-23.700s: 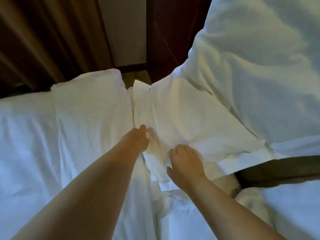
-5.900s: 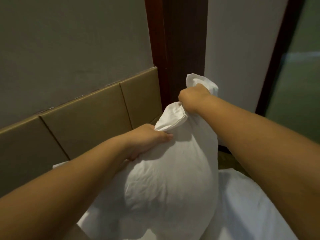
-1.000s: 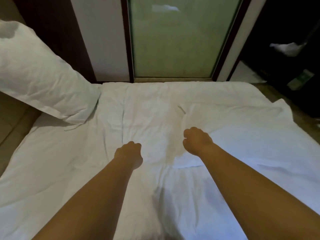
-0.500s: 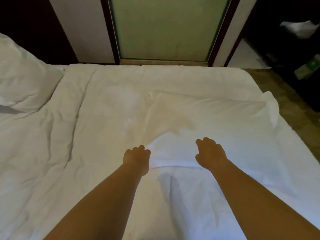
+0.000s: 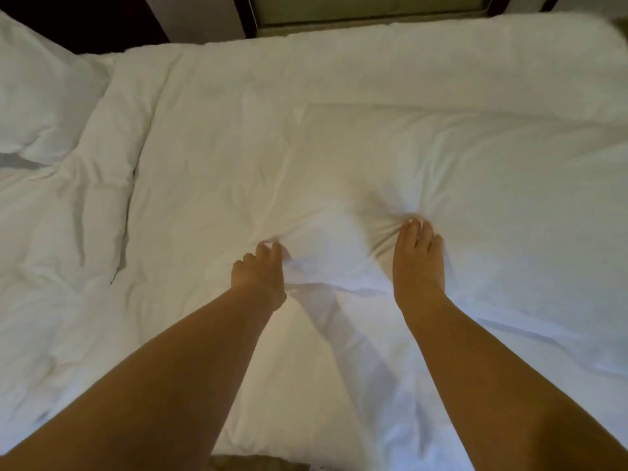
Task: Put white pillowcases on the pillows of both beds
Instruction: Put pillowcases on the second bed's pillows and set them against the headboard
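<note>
Centre frame: left hand and right hand, fingers curled, grip the near edge of a pillowcase flat on the bed; light, limp cloth, likely best lifted there.

Pillow — half beyond left edge

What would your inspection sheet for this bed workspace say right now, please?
Surface: bed, white cover rumpled, most creased at the left.
Job's things: pillowcase lies flat, right of centre; pillow rests at the far left.
Clutter: nothing seen.
Grippers: left hand pinches the pillowcase's near edge; right hand bunches its fabric under curled fingers.
Cables: nothing seen.
Surroundings: glass panel in a dark frame beyond the bed.
</note>
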{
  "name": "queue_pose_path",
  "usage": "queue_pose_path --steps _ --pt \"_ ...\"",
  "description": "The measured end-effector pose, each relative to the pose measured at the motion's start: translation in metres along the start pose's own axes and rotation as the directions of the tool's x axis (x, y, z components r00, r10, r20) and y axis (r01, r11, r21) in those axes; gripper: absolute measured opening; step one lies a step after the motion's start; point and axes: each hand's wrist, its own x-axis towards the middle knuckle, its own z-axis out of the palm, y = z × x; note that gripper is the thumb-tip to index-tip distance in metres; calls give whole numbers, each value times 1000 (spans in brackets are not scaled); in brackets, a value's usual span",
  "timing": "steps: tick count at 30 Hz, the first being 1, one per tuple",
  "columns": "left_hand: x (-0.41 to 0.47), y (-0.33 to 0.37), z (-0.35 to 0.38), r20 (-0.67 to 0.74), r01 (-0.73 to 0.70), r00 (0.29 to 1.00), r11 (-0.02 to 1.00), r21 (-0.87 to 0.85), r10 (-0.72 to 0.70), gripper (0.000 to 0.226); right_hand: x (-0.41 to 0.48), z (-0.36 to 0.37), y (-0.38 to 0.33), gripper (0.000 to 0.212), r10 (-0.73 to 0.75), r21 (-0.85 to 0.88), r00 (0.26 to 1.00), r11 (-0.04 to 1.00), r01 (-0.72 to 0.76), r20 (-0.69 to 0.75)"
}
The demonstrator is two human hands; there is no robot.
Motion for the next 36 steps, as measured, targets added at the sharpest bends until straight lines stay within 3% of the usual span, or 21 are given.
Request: queue_pose_path --steps 3,5,8,9,12,14,16,22,26,36 --pt "23 14 -1 -70 18 997 996 83 -13 96 17 22 3 57 -25 -115 991 993 10 -130" --pt "38 20 1 -135 -34 990 992 120 50 77 26 32 1 55 -11 -191 991 981 -15 -134" --pt "45 29 7 -162 -109 978 985 132 130 45 28 39 -8 44 -73 -281 997 957 72 4" --pt "42 32 10 -147 -119 980 987 113 135 43 26 41 -12 39 -106 -288 990 949 128 90" --pt "22 37 23 -127 -149 979 986 74 158 38 14 30 -11 25 -183 -289 976 934 210 119" --pt "3 35 32 -147 -174 973 984 48 180 36 10 19 -5 31 -304 -290 937 893 344 173" --pt "-19 29 41 -169 -182 969 983 6 180 36 0 15 1 37 -437 -172 877 866 470 202" --pt "-111 3 78 -178 -189 970 976 -112 167 35 -87 -14 -7 40 -484 -246 850 815 524 205" --pt "-182 -36 123 -199 -123 976 980 -154 91 33 -161 -31 -41 31 -509 -291 833 781 553 216" --pt "-300 -167 218 -204 84 971 977 -197 -125 31 -308 -42 -184 32 -652 -194 715 690 697 251"
